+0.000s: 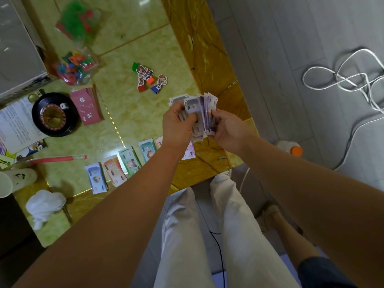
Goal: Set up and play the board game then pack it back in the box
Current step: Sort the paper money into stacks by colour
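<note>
Purple play notes (pixel 204 113) sit fanned at the frame's centre: your left hand (pixel 178 123) grips the bundle while your right hand (pixel 225 127) pinches notes off, probably sorting onto the stacks (pixel 124 163) below.

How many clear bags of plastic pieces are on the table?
2. The green-and-red bag lies at the far end of the table; the mixed-colour bag lies nearer, just beyond the red card deck. More could be hidden.
</note>
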### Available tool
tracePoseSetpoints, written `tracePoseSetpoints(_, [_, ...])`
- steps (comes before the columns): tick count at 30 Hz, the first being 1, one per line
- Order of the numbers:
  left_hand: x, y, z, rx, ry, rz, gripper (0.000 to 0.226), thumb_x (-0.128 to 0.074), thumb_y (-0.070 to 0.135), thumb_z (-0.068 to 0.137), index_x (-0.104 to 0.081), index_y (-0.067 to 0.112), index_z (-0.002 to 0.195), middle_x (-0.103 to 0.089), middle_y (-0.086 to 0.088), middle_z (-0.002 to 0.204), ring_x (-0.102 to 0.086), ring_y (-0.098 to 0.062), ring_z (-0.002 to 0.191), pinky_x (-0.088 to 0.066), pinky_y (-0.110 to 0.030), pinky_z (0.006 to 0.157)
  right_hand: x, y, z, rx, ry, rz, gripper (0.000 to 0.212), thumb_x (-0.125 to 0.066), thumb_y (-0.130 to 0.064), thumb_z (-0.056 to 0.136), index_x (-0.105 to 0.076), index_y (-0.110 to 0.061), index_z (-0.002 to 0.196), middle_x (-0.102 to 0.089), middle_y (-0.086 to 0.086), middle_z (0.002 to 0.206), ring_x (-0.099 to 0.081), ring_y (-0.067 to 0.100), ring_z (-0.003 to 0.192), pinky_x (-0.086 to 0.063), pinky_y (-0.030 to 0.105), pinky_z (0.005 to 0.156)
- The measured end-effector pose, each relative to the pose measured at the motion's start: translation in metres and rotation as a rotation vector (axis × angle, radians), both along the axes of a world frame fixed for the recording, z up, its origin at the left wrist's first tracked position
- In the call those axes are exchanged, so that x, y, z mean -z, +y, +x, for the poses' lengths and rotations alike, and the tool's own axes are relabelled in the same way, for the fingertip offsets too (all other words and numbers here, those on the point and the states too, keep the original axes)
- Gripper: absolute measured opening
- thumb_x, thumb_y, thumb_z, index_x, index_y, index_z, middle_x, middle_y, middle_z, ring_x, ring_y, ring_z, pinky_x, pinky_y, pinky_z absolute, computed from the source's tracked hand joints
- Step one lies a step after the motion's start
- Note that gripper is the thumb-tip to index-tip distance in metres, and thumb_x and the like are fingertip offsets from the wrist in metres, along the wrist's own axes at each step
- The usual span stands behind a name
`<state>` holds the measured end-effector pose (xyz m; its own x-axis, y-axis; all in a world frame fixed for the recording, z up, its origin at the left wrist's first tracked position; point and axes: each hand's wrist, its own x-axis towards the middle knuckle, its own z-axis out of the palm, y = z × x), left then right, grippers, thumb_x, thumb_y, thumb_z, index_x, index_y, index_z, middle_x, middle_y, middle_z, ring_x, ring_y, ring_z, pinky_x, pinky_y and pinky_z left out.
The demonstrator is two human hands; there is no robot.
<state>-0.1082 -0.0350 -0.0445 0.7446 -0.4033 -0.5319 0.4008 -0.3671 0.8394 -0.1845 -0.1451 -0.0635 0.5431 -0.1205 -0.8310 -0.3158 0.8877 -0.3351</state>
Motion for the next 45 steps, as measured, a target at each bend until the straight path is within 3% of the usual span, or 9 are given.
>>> tracePoseSetpoints(5, [-0.002,-0.002,0.002,0.054,-0.115,0.055,0.041,-0.047,-0.007,0.082,-0.049,0.017,0.115,-0.055,0.004,0.107,-0.058,-0.012,0.091,-0.055,-0.046,0.084,0.002,-0.003,0.000,0.019,0.014,-0.015,0.025,-0.036,-0.010,0.103,-0.061,-0.008,0.109,-0.070,0.008,0.090,-0.068,0.018,0.076,-0.059,0.029,0.067])
tracePoseSetpoints(12, [-0.005,-0.009,0.004,0.101,-0.020,0.105,0.025,-0.057,0.013,0.093,-0.070,0.000,0.076,-0.059,-0.024,0.066,-0.053,-0.030,0.060,-0.053,-0.046,0.063,0.004,-0.003,0.004,-0.001,0.065,-0.149,0.036,-0.040,-0.009,0.101,-0.050,0.001,0.134,-0.062,0.016,0.111,-0.065,0.022,0.083,-0.057,0.033,0.070])
tracePoseSetpoints(15, [-0.003,-0.009,0.006,0.108,-0.033,0.127,0.016,-0.062,0.008,0.090,-0.072,0.007,0.078,-0.062,-0.018,0.067,-0.052,-0.026,0.061,-0.048,-0.038,0.063,0.005,-0.004,0.004,-0.004,0.067,-0.145,0.036,-0.042,-0.008,0.100,-0.049,0.001,0.134,-0.063,0.016,0.107,-0.065,0.022,0.081,-0.056,0.032,0.066])
tracePoseSetpoints(21, [0.002,-0.008,0.002,0.122,-0.019,0.138,0.013,-0.063,0.014,0.091,-0.075,0.011,0.090,-0.071,-0.021,0.081,-0.065,-0.045,0.079,-0.055,-0.055,0.072,0.001,-0.005,0.002,-0.058,0.042,-0.181,0.025,-0.046,-0.002,0.097,-0.059,-0.003,0.118,-0.067,0.011,0.097,-0.066,0.021,0.079,-0.056,0.033,0.067])
tracePoseSetpoints(25, [0.015,0.003,0.001,0.097,-0.059,0.252,0.017,-0.059,0.011,0.092,-0.075,0.012,0.098,-0.070,-0.008,0.079,-0.067,-0.034,0.077,-0.057,-0.054,0.071,0.012,-0.010,-0.005,-0.362,0.291,-0.716,0.013,-0.049,-0.006,0.096,-0.057,-0.008,0.106,-0.061,0.018,0.101,-0.055,0.023,0.086,-0.048,0.033,0.070])
tracePoseSetpoints(28, [0.028,0.012,0.001,0.080,-0.111,0.323,0.026,-0.053,0.003,0.092,-0.073,0.015,0.103,-0.064,0.016,0.083,-0.058,0.004,0.060,-0.059,-0.038,0.070,0.024,-0.014,-0.016,-0.615,0.309,-1.202,0.014,-0.049,-0.010,0.094,-0.058,-0.009,0.105,-0.059,0.008,0.101,-0.052,0.018,0.085,-0.043,0.029,0.066])
tracePoseSetpoints(33, [0.047,0.026,-0.002,0.130,-0.257,0.358,0.030,-0.051,0.001,0.091,-0.073,0.016,0.105,-0.071,0.002,0.103,-0.056,0.006,0.073,-0.043,-0.006,0.065,0.065,0.007,-0.019,-1.025,0.197,-1.653,0.007,-0.057,-0.009,0.089,-0.059,-0.007,0.096,-0.057,0.013,0.098,-0.053,0.031,0.090,-0.034,0.036,0.070])
tracePoseSetpoints(39, [0.064,0.037,-0.004,0.138,-0.263,0.350,0.032,-0.050,0.001,0.090,-0.073,0.020,0.102,-0.058,0.005,0.067,-0.045,-0.002,0.053,-0.048,-0.032,0.060,0.083,0.021,-0.028,-1.102,0.297,-1.697,0.018,-0.050,-0.009,0.088,-0.055,-0.011,0.106,-0.056,0.010,0.107,-0.050,0.030,0.101,-0.035,0.041,0.085])
tracePoseSetpoints(45, [0.047,0.034,-0.008,0.380,-0.376,0.325,0.051,-0.045,0.000,0.092,-0.058,0.029,0.131,-0.038,0.007,0.066,-0.036,-0.003,0.048,-0.029,-0.008,0.049,0.071,0.016,-0.017,-0.666,0.172,-1.283,0.011,-0.052,-0.014,0.092,-0.057,-0.013,0.101,-0.059,0.004,0.096,-0.056,0.027,0.091,-0.043,0.038,0.079])
